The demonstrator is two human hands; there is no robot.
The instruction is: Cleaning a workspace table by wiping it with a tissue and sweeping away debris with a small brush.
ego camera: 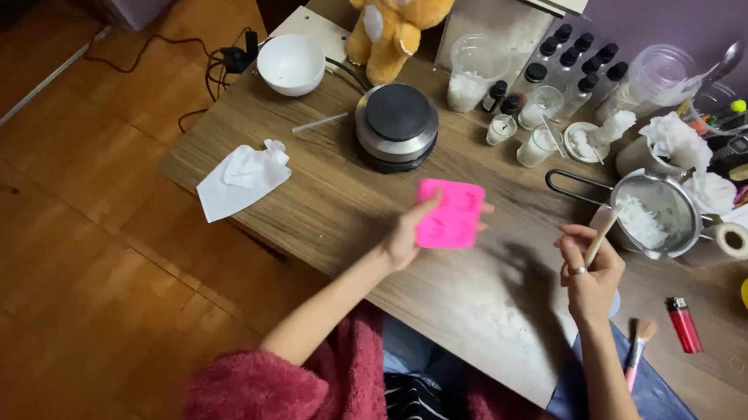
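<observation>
Item: bright pink flexible silicone mould, held above the wooden surface by left hand, fingers closed on its edge. Right hand pinches thin wooden stick beside metal saucepan of white flakes. Best kept level, judging by tilt. Cavity shapes indistinct; right-side clutter cropped.

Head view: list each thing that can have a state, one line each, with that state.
Pink mould: held up off the table in the left hand.
Wooden stick: gripped in the right hand, tip at the pot.
Metal pot: uncovered, white flakes inside.
White bowl: upright.
Dark-capped bottles: capped, standing.
Red lighter: lying flat.
</observation>
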